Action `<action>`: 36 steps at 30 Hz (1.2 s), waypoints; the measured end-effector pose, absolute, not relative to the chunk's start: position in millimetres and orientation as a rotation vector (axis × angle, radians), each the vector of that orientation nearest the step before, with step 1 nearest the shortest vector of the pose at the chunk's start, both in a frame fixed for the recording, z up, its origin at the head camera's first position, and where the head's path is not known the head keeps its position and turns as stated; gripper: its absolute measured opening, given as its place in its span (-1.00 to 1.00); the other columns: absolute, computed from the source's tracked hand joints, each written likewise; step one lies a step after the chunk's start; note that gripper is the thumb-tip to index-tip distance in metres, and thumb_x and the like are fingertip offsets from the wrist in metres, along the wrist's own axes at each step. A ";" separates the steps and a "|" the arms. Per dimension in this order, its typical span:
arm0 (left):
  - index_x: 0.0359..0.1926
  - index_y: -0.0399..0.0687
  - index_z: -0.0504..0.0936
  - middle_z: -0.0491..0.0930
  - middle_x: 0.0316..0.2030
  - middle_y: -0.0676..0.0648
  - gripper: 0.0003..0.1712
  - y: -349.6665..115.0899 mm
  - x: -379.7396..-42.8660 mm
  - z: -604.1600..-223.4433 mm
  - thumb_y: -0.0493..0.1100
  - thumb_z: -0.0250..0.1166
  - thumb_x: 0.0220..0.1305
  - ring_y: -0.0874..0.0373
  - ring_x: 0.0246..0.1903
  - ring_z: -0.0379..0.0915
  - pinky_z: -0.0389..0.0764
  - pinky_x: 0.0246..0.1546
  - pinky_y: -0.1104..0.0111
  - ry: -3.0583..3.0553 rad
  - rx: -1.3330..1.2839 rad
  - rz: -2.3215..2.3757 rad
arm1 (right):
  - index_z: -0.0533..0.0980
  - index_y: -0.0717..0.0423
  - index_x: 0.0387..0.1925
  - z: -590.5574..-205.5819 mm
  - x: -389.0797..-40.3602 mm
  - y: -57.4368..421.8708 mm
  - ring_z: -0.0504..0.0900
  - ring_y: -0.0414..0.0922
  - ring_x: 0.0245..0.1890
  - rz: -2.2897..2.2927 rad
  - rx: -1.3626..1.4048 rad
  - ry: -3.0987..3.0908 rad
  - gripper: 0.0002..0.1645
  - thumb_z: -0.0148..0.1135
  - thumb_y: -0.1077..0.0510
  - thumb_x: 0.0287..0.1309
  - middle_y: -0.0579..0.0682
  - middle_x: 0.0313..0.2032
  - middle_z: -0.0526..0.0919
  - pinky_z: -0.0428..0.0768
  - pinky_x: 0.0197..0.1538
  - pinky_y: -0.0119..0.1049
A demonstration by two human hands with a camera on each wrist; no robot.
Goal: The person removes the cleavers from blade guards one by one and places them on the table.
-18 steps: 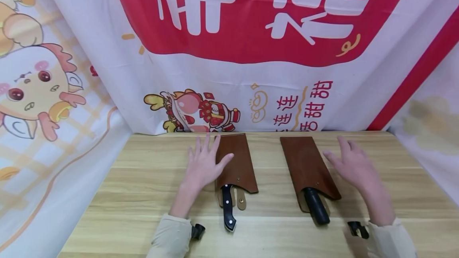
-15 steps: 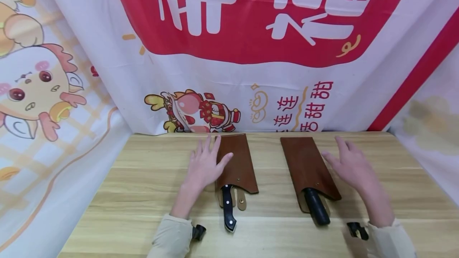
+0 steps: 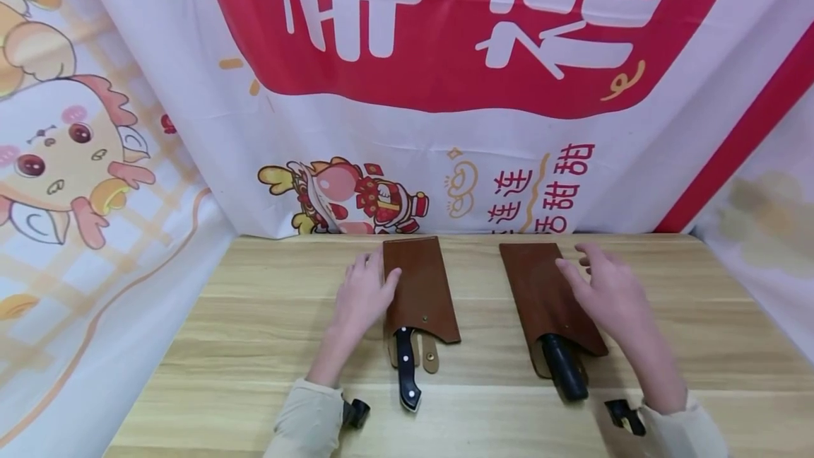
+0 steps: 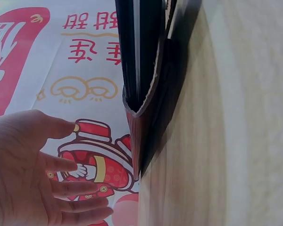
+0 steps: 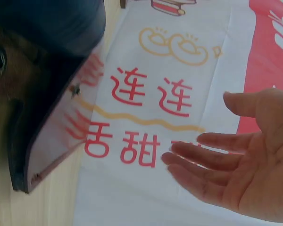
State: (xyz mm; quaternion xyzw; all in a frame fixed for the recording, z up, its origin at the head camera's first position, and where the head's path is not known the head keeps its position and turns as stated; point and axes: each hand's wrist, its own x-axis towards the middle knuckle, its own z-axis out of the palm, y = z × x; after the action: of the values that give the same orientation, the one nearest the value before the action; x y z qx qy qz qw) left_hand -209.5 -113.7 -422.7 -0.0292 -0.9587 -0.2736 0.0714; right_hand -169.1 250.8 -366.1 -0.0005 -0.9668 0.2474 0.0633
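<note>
On the table lie two brown leather sheaths, each with a black handle sticking out of its near end. The left sheath point(image 3: 421, 281) holds a knife point(image 3: 405, 366) whose riveted handle points toward me. A smooth, thick handle point(image 3: 563, 367) comes out of the right sheath point(image 3: 534, 281). My left hand point(image 3: 362, 295) is at the left sheath's left edge, its fingers loosely extended in the left wrist view; touch cannot be made out. Over the right sheath's right edge hovers my right hand point(image 3: 609, 295), thumb and fingers apart, holding nothing.
Strap ends with a snap point(image 3: 430, 357) show beside the left handle. The wood-grain table point(image 3: 483, 408) ends at a white and red printed cloth point(image 3: 458, 126) behind, with more cloth at both sides. A black wrist device point(image 3: 355, 413) sits at the left cuff.
My right hand has moved left, closer over the right sheath. The left hand's fingers have drawn down and in toward the left sheath's edge. Both sheaths stay in place.
</note>
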 end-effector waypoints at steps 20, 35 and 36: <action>0.41 -0.39 0.37 0.49 0.22 -0.41 -0.34 -116.3 -219.3 -436.6 -0.03 0.23 0.52 -0.27 0.21 0.46 0.51 0.23 -0.13 -2.853 -0.018 -1.407 | 0.58 0.36 0.01 -367.0 -157.6 223.0 0.70 0.18 -0.34 0.711 0.130 -2.622 -0.60 0.28 0.06 0.43 0.34 -0.23 0.74 0.71 -0.35 0.06; 0.38 -0.46 0.36 0.55 0.12 -0.43 -0.36 -119.2 -222.7 -445.2 -0.09 0.23 0.51 -0.25 0.12 0.52 0.57 0.15 -0.07 -2.836 0.015 -1.483 | 0.62 0.35 -0.10 -371.4 -157.0 212.3 0.70 0.16 -0.37 0.734 0.251 -2.554 -0.69 0.32 0.12 0.40 0.27 -0.27 0.75 0.68 -0.33 0.11; 0.38 -0.46 0.36 0.56 0.12 -0.43 -0.36 -119.4 -223.0 -445.7 -0.09 0.23 0.51 -0.24 0.11 0.53 0.58 0.15 -0.06 -2.838 0.020 -1.486 | 0.62 0.36 -0.10 -371.6 -157.0 211.9 0.70 0.16 -0.37 0.739 0.256 -2.551 -0.70 0.32 0.13 0.40 0.27 -0.27 0.75 0.68 -0.32 0.11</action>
State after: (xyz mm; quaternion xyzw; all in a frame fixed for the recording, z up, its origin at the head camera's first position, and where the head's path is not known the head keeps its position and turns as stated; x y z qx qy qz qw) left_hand -223.0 -119.4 -445.7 0.0061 -0.8855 -0.4636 -0.0312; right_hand -157.0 211.9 -371.6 0.0931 -0.9294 0.2692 0.2346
